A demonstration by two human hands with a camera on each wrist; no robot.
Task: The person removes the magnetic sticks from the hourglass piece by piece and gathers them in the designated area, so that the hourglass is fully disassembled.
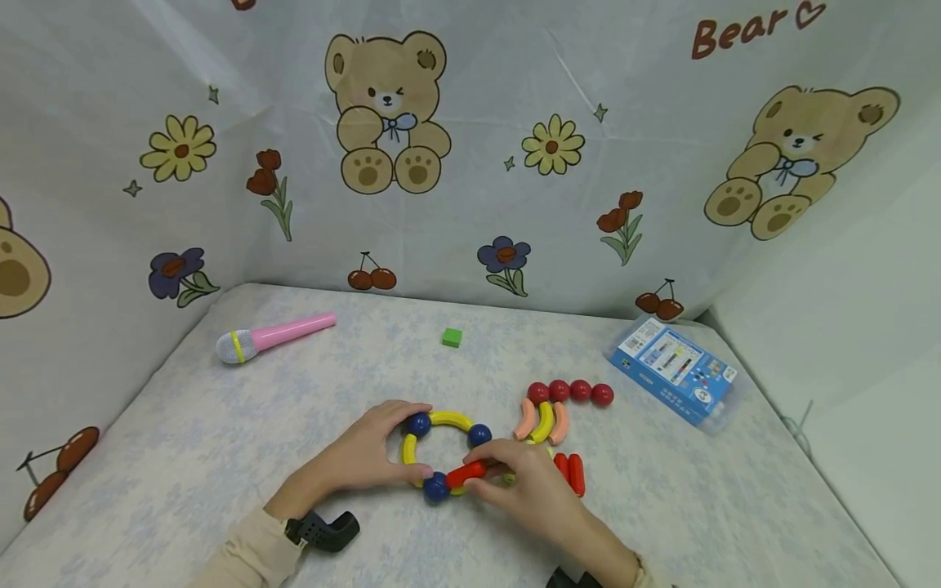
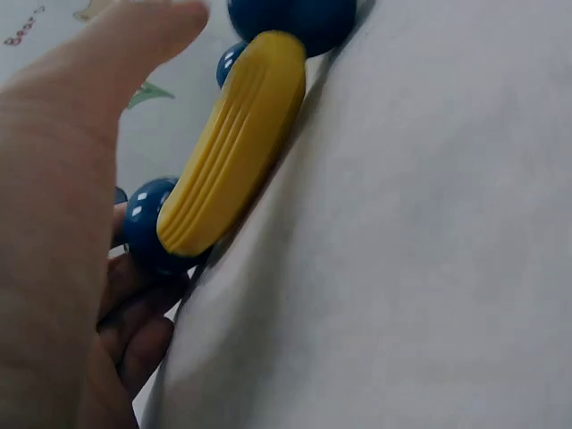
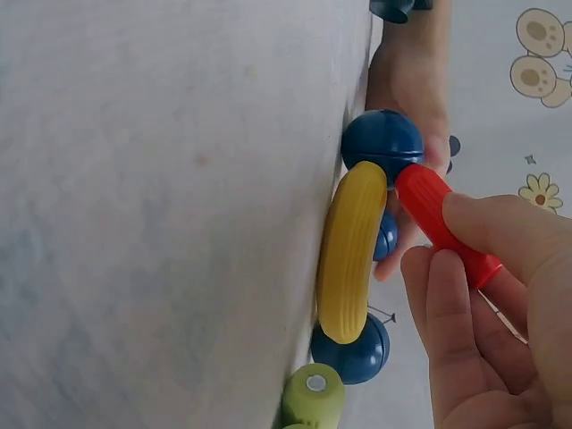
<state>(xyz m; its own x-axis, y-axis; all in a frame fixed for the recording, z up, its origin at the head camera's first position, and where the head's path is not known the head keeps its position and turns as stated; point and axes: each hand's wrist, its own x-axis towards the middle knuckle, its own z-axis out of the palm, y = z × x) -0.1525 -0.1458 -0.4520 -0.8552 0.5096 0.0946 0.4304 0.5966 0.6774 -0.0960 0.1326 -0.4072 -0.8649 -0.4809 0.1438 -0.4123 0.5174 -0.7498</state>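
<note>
A ring of curved yellow rods (image 1: 452,419) and blue balls (image 1: 479,434) lies on the table. My left hand (image 1: 373,447) holds its left side, fingers at the upper-left blue ball (image 1: 418,424) and thumb by the near blue ball (image 1: 437,487). In the left wrist view a yellow rod (image 2: 237,147) spans two balls beside that hand. My right hand (image 1: 525,482) pinches a straight red rod (image 3: 427,201) between thumb and fingers. The rod tilts up from the table, one end against the near blue ball (image 3: 382,143). My right hand partly hides the ring's right side.
Right of the ring lie a row of several red balls (image 1: 581,390), pink and yellow curved rods (image 1: 542,423), red rods (image 1: 577,475) and green rods (image 3: 313,393). A blue box (image 1: 672,367) sits at back right, a green block (image 1: 452,337) behind, a pink toy microphone (image 1: 287,331) at back left.
</note>
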